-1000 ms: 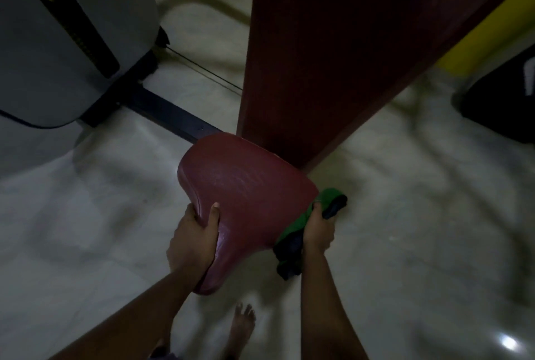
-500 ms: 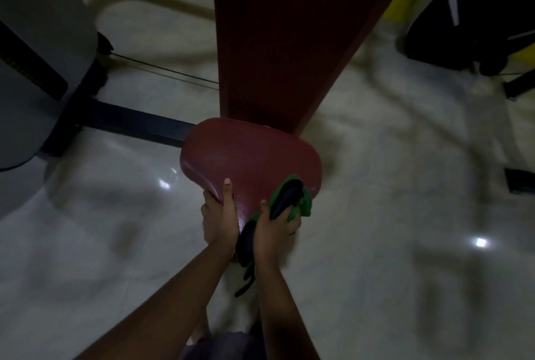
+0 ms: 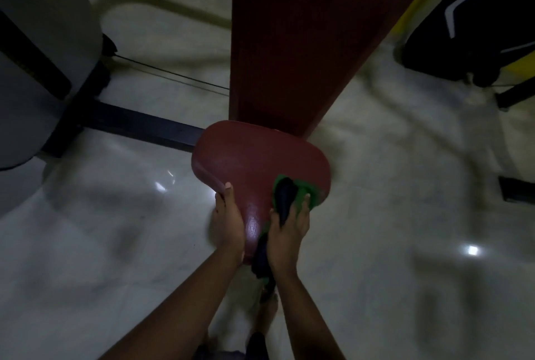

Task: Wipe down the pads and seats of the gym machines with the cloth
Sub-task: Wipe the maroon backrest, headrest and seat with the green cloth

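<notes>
A dark red padded seat (image 3: 257,159) sits in the middle of the view, with the machine's tall red back pad (image 3: 301,35) rising behind it. My left hand (image 3: 228,220) grips the seat's narrow front edge on the left side, thumb on top. My right hand (image 3: 288,229) holds a green and black cloth (image 3: 289,197) against the seat's right front part. The cloth's tail hangs down below the seat's tip.
A grey weight-stack housing (image 3: 40,64) stands at the left, joined to the seat by a black floor bar (image 3: 139,125). Another black machine (image 3: 480,23) is at the upper right. Glossy pale floor (image 3: 405,214) surrounds the seat. My bare foot (image 3: 267,313) is below it.
My right hand has brought the cloth from the seat's right side edge onto its top near the front. The left hand has shifted along the left edge. The view has swung slightly.
</notes>
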The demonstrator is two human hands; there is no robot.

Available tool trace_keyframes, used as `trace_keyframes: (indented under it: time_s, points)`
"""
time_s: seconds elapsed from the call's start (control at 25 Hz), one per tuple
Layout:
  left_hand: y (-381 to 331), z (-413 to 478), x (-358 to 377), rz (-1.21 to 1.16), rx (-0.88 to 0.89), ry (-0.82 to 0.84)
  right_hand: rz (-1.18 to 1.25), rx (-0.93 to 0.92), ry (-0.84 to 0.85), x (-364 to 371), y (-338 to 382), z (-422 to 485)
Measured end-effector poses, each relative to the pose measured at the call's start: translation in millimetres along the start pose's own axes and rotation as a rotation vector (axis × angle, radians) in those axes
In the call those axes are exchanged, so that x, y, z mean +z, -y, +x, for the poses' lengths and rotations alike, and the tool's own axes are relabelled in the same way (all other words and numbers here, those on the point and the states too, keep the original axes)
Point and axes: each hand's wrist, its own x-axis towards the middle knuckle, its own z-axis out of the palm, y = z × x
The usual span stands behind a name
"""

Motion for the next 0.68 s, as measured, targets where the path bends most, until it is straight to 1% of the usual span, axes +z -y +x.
trace_keyframes:
  time_s: [0.08, 0.12, 0.2, 0.24, 0.32, 0.44, 0.52, 0.56, 0.64, 0.68]
  points:
    - [-16.5, -14.6, -5.7, -0.179, -0.088, 0.026, -0.122, -0.214, 0.119, -5.4, -1.6, -2.4]
    - [-23.3, -21.5, -7.9, -0.230, -0.112, -0.008, -0.210, -0.333, 0.165, -10.5, -1.2, 1.4]
    - [-25.9, -27.4, -8.6, -0.310, -0.139, -0.110, -0.367, -0.667, 0.267, -18.5, -2.8, 17.0]
    - [-26.3, -27.4, -7.7, -0.334, -0.155, -0.133, -0.420, -0.821, 0.348, -19.4, 1.3, 29.0]
    - [-25.8, -24.7, -4.1, -0.352, -0.166, -0.171, -0.510, -1.051, 0.582, -14.4, 16.2, 57.9]
    - [-23.8, -15.4, 2.6, -0.380, -0.129, -0.295, -0.678, -1.344, 0.914, 11.6, 48.4, 101.1]
    - [-21.4, -13.8, 10.5, -0.303, -0.112, -0.359, -0.793, -1.477, 1.057, 34.1, 67.6, 123.3]
    - [-22.6, -15.0, 15.8, -0.241, -0.087, -0.397, -0.849, -1.531, 1.097, 45.4, 78.0, 132.4]
    - [-21.9, -20.2, 24.6, -0.013, -0.073, -0.541, -0.908, -1.610, 1.102, 62.5, 96.1, 139.0]
    - [-20.5, -20.7, 26.7, 0.088, -0.092, -0.576, -0.904, -1.625, 1.098, 67.0, 102.4, 138.5]
